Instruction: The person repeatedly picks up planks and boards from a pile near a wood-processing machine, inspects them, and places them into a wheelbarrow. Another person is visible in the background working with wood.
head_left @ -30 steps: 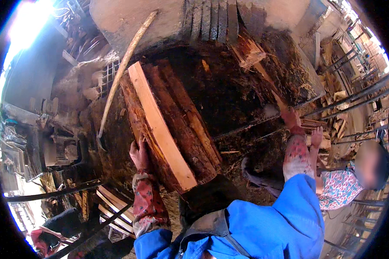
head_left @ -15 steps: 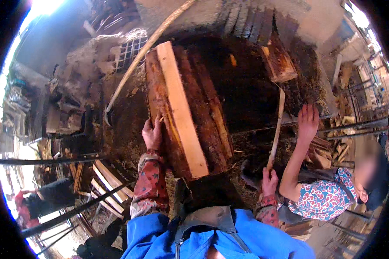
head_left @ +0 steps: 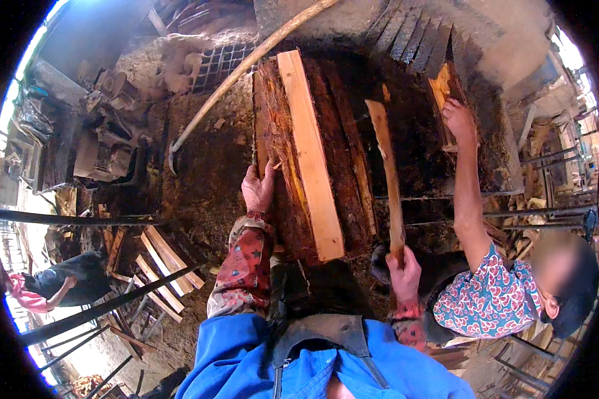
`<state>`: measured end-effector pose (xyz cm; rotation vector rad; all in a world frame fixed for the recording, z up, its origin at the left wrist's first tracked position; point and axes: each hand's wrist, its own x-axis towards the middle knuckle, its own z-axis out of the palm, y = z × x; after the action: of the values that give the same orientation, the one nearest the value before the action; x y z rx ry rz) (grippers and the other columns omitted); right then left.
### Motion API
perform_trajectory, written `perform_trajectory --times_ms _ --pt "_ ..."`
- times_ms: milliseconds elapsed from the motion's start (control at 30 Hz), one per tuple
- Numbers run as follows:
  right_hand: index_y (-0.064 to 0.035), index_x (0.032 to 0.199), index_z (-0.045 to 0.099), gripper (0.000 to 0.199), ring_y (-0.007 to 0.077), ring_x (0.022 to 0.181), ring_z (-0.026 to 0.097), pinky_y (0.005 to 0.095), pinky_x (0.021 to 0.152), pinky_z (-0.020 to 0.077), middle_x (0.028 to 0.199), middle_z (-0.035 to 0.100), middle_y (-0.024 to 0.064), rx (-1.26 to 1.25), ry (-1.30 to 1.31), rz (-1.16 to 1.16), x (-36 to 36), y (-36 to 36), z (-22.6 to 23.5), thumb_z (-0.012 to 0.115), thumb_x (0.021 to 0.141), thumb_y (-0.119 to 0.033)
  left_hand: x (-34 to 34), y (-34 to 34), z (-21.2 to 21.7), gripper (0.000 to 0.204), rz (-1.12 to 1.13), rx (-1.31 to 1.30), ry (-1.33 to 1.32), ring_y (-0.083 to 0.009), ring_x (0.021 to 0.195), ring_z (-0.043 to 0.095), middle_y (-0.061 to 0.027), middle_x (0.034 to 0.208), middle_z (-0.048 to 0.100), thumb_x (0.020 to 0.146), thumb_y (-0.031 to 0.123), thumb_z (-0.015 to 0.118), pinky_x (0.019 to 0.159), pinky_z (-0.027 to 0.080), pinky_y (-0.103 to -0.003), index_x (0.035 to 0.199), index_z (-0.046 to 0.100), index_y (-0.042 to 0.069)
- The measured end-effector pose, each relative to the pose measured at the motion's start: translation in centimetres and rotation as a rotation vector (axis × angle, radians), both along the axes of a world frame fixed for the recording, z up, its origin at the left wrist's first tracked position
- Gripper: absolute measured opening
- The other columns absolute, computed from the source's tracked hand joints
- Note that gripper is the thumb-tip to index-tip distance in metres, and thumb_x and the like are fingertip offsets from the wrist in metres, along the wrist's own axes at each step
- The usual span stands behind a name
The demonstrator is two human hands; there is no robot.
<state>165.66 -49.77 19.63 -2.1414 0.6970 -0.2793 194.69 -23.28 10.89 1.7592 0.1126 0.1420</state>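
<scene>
A bundle of rough bark slabs (head_left: pixel 343 126) lies lengthwise before me, topped by a pale sawn board (head_left: pixel 311 159). At the bundle's left edge is my left hand (head_left: pixel 258 188), its thumb on top and its fingers partly hidden beside the wood; it grips the edge slab. My right hand (head_left: pixel 406 271) is closed round the near end of a narrow strip of wood (head_left: pixel 389 169), which points away from me to the right of the bundle. The strip's far end touches nothing that I can make out.
A co-worker's hand (head_left: pixel 460 123) rests on a short wood piece (head_left: pixel 440 92) at the far right. A long curved wooden handle (head_left: pixel 246 63) with a metal hook end slants at the far left. Dark bars (head_left: pixel 80 218) and split planks (head_left: pixel 163 256) stand nearer left.
The strip in my right hand has turned and now shows its broader face, its far end farther away and to the left. The co-worker's hand has reached forward onto the short wood piece.
</scene>
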Motion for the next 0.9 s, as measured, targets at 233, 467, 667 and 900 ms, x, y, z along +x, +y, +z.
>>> perform_trajectory --times_ms 233,467,667,900 --pt "0.0017 0.123 0.058 0.040 0.0306 0.094 0.068 0.0373 0.081 0.0525 0.103 0.068 0.0202 0.033 -0.165 0.244 13.6 -1.0 0.4 0.067 0.089 -0.018 0.1 -1.0 1.8 0.042 0.030 0.025 -0.025 -0.0205 0.084 0.069 -0.0176 0.089 0.072 0.091 0.035 0.067 0.074 0.052 -0.035 0.098 0.064 -0.006" --pt "0.0038 0.117 0.060 0.039 0.0396 0.100 0.059 0.0430 0.085 0.0504 0.110 0.061 0.0227 -0.344 -0.031 0.331 20.1 -0.4 -1.7 0.066 0.090 -0.024 0.4 -0.4 0.0 0.041 0.041 0.113 0.012 -0.0258 0.083 0.070 -0.0187 0.088 0.072 0.090 0.035 0.068 0.075 0.052 -0.036 0.098 0.064 -0.005" --pt "0.0089 0.112 0.061 0.042 0.0407 0.107 0.057 0.0436 0.090 0.0485 0.115 0.058 0.0249 -0.212 -0.107 0.322 16.9 1.2 -0.8 0.066 0.091 -0.027 -0.2 -0.6 1.8 0.039 0.049 0.087 0.000 -0.0187 0.083 0.069 -0.0172 0.089 0.072 0.091 0.032 0.068 0.074 0.052 -0.034 0.103 0.066 -0.005" --pt "0.0084 0.112 0.063 0.044 0.0396 0.113 0.055 0.0434 0.096 0.0470 0.121 0.058 0.0231 -0.310 -0.140 0.384 13.6 2.2 0.8 0.065 0.092 -0.031 -0.5 -0.7 3.1 0.038 -0.006 0.088 0.057 -0.0213 0.084 0.066 -0.0183 0.093 0.071 0.095 0.031 0.063 0.078 0.051 -0.034 0.106 0.066 -0.005"
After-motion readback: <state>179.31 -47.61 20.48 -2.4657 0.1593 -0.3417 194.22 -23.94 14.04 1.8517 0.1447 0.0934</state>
